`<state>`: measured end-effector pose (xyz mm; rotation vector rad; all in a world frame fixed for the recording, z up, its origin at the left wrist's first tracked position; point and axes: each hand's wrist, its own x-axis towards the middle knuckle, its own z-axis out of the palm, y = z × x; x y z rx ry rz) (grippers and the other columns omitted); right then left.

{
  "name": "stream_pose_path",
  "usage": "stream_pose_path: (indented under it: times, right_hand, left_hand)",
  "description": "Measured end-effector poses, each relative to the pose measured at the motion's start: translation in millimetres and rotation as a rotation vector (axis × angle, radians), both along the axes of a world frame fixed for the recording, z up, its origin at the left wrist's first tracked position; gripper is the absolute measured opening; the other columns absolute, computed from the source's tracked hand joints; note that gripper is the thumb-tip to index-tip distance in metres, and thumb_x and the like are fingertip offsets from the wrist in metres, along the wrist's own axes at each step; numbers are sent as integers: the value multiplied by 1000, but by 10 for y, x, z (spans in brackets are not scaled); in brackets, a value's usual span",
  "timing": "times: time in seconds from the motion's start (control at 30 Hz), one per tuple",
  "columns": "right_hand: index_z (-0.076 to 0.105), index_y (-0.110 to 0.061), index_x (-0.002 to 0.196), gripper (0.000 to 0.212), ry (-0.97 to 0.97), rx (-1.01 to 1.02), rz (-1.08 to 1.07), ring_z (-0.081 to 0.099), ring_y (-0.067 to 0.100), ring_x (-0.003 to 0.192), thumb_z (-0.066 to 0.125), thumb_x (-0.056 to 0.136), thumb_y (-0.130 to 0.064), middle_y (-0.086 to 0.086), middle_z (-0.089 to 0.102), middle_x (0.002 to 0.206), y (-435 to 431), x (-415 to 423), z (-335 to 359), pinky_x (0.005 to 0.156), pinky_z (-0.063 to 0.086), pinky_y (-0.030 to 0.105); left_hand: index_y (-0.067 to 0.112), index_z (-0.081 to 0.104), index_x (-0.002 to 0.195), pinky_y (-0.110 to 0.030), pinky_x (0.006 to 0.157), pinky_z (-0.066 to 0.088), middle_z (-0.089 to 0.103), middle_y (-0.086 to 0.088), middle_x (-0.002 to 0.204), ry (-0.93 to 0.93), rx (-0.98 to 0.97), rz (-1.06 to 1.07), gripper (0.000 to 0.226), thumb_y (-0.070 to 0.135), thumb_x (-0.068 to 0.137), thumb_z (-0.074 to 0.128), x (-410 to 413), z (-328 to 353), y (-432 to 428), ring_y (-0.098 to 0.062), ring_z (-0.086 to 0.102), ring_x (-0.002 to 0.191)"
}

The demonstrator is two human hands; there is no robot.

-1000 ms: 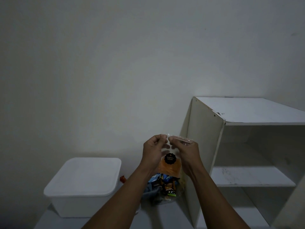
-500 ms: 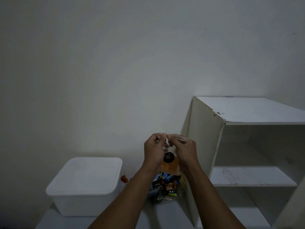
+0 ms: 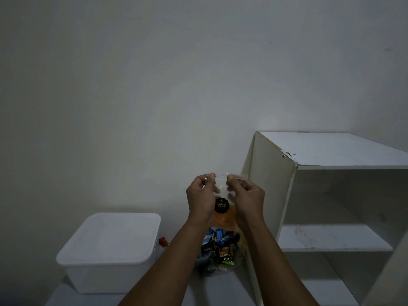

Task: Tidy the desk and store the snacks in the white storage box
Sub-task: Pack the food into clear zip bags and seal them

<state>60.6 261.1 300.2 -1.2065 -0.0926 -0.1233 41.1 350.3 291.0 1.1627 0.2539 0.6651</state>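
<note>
I hold a clear snack bag (image 3: 222,214) with orange chips and a round black label upright in front of me. My left hand (image 3: 200,197) pinches its top edge on the left and my right hand (image 3: 247,198) pinches it on the right. Below the bag, on the desk (image 3: 220,292), lies a pile of wrapped snacks (image 3: 220,250) in blue, black and brown packets. The white storage box (image 3: 110,250) stands to the left with its lid on.
A white shelf unit (image 3: 331,195) with open compartments stands at the right, close to the snack pile. A small red item (image 3: 163,242) lies between the box and the snacks. A plain wall is behind everything.
My hands have drawn closer together at the bag's top, then parted a little. The bag's top edge looks narrower and more gathered than one second ago.
</note>
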Motion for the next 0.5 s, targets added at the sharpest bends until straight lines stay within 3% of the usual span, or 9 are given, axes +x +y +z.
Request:
stream_pose_path:
  times: [0.3,0.5]
  right_hand:
    - [76,-8,87,20,-16,-18,-16,56,9,60,61,96,-17,-2,68,65,38,-62,81,52,48,21]
    - [68,-6,74,35,-3,-74,-74,58,14,61,49,101,-18,-3,67,61,47,-104,120,54,50,25]
  left_hand:
    - [11,69,86,-31,61,49,60,-3,60,-16,-67,50,15,19,96,62,-7,46,19,-10,55,53]
    - [9,69,88,-29,58,49,59,-3,61,-9,-118,15,14,19,96,62,-33,50,7,-12,54,55]
